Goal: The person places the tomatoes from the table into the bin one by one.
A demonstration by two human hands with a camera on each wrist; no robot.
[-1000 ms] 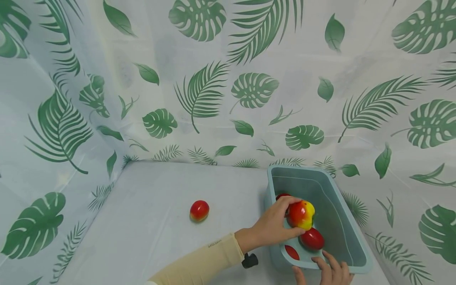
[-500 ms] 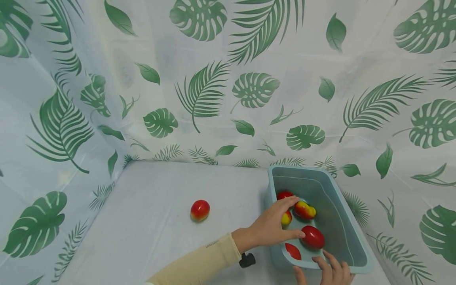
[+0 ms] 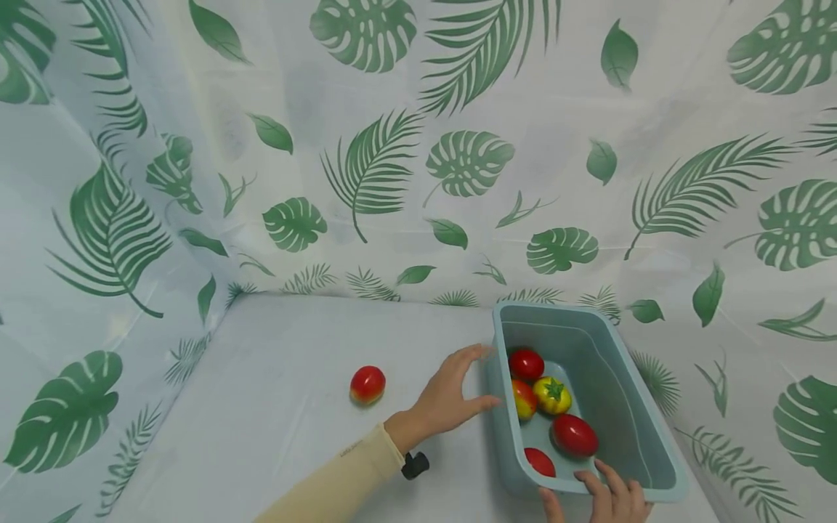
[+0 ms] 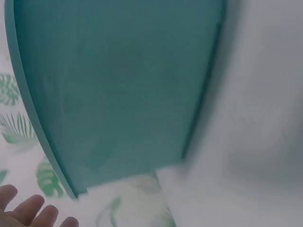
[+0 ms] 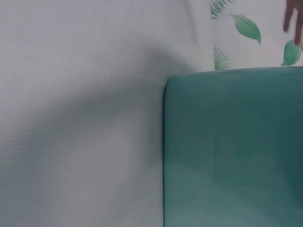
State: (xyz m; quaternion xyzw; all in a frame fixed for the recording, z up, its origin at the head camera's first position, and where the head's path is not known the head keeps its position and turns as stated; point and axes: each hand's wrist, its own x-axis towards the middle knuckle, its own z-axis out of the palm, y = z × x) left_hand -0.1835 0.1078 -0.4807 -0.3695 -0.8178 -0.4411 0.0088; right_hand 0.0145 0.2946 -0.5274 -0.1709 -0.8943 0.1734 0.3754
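Observation:
My left hand hovers just left of the blue-grey plastic bin, fingers and thumb spread, with nothing in it. My right hand holds the bin's near rim, fingers over the edge and thumb outside. Inside lie a lobed yellow fruit with a green star-shaped leaf cap, a red-and-yellow fruit partly hidden by the wall, and red oval fruits, including one near the front. Another red fruit with a pale yellow-green underside sits on the table, left of my left hand.
The white-covered table ends against a leaf-printed curtain behind and at both sides. Tall bin walls fill much of both wrist views. Fingers show in a corner of the right wrist view.
My left hand let go of the red-and-yellow lobed fruit inside the bin, then drew back left over the wall. That fruit now shows its leaf cap. My right hand stayed on the rim.

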